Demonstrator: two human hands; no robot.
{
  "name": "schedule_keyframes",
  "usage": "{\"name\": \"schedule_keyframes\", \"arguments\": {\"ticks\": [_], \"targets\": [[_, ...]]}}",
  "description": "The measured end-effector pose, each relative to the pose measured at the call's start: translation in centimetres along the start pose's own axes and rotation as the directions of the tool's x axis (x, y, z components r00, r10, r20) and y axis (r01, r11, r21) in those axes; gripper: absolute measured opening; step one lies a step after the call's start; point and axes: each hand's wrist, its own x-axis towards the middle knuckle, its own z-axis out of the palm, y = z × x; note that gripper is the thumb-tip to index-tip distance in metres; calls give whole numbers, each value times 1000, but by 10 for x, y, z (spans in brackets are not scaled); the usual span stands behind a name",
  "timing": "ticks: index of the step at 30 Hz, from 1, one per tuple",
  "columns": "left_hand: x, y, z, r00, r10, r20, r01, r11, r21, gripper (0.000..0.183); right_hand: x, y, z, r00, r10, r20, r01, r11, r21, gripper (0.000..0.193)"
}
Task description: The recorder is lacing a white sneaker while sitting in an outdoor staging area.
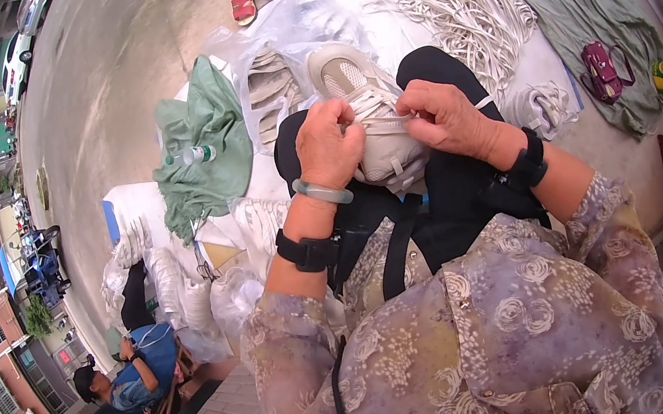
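Note:
A beige sneaker (pixel 338 71) rests between my knees, its toe pointing away from me. Pale flat shoelaces (pixel 374 104) cross over its tongue. My left hand (pixel 324 146) is closed at the left side of the shoe, pinching a lace between thumb and fingers. On the other side, my right hand (pixel 453 120) pinches a lace too, and a strip of it stretches toward the shoe's middle. Both hands are at about the same height above the tongue. The fingertips partly cover the lace ends.
A large heap of loose laces (pixel 462 15) lies beyond my right knee. Clear plastic bags with shoes (pixel 270 85) are at the far left, beside a green cloth (pixel 199 133) with a plastic bottle (pixel 198 154). Another person (pixel 136 379) sits at left. A maroon bag (pixel 605 73) lies on the right.

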Motion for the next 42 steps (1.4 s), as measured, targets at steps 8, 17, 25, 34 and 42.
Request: {"name": "schedule_keyframes", "arguments": {"ticks": [8, 17, 25, 34, 42], "targets": [[-6, 3, 2, 1000, -7, 3, 7, 995, -97, 11, 8, -8, 2, 993, 31, -111, -35, 999, -36, 9], [-33, 0, 3, 991, -61, -117, 60, 998, -9, 17, 19, 4, 9, 988, -77, -137, 81, 996, 23, 10], [-37, 4, -1, 994, -96, -47, 95, 995, -31, 17, 17, 9, 8, 901, 428, -63, -420, 900, 117, 33], [-51, 12, -9, 998, -36, -44, 26, 980, -199, 17, 21, 4, 16, 883, 450, -134, -463, 882, -85, 29], [-87, 18, -83, 875, -342, 341, 480, 530, -699, 20, 19, 4, 15, 898, 412, -152, -423, 905, -48, 24]]}}
